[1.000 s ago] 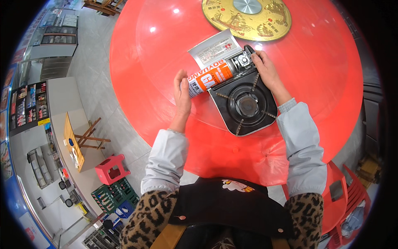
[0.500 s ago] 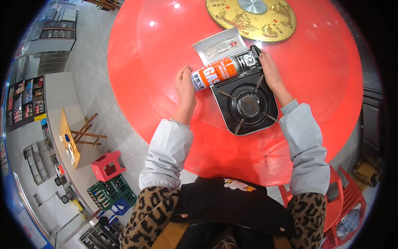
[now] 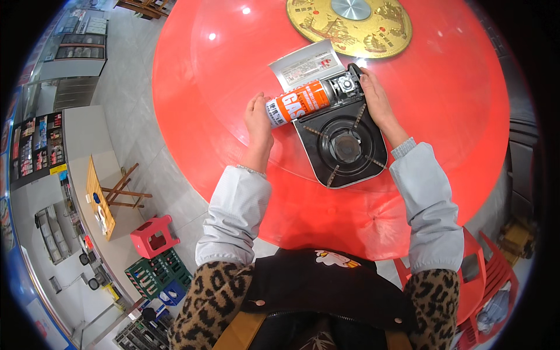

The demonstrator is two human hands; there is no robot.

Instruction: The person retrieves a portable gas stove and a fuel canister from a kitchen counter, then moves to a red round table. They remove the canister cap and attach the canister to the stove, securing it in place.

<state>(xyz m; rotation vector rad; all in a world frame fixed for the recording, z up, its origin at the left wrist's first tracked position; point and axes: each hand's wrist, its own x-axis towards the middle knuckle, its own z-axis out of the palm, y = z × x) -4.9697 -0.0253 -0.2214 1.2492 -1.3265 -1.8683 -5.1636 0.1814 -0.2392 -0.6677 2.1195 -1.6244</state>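
Observation:
A black portable gas stove with a round burner and pan supports lies on the red table. Its silvery side cover is flipped up. An orange and white gas canister lies along the stove's side compartment, its neck end at the metal regulator and its base sticking out past the stove's edge. My left hand is closed round the canister's base, part of the fingers hidden behind it. At the stove's knob end, my right hand grips the corner, its fingertips partly out of sight.
The round red table carries a gold disc with a silver centre at the far side. Left of the table are a red stool, a green crate and a wooden folding stand. Red chairs stand near right.
The view has shifted very slightly. Both hands, the canister and the stove keep the same places relative to each other.

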